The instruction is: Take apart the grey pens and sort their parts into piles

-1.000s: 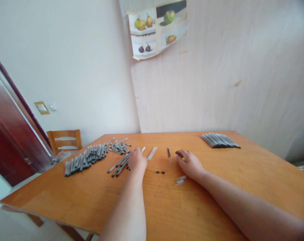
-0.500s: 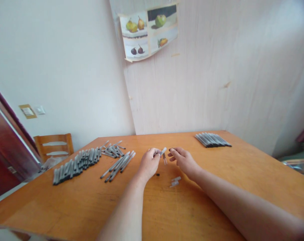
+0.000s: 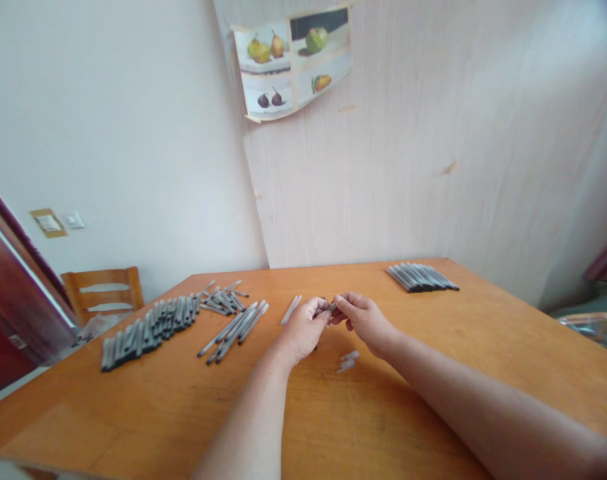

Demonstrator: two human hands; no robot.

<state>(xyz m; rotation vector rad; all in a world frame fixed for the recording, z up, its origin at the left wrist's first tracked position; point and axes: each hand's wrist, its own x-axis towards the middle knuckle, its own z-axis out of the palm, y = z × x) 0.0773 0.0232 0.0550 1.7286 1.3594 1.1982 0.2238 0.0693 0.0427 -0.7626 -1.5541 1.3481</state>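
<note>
One pen [image 3: 332, 307] sits pinched by both the left hand [image 3: 302, 328] and right hand [image 3: 365, 317], its end apparently being worked; the next move seems to need steady alignment.

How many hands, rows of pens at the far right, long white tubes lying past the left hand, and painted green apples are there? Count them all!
Left hand and right hand: 2
Pen row at the far right: 1
Long white tubes: 2
Painted green apple: 1
Total: 6
</note>
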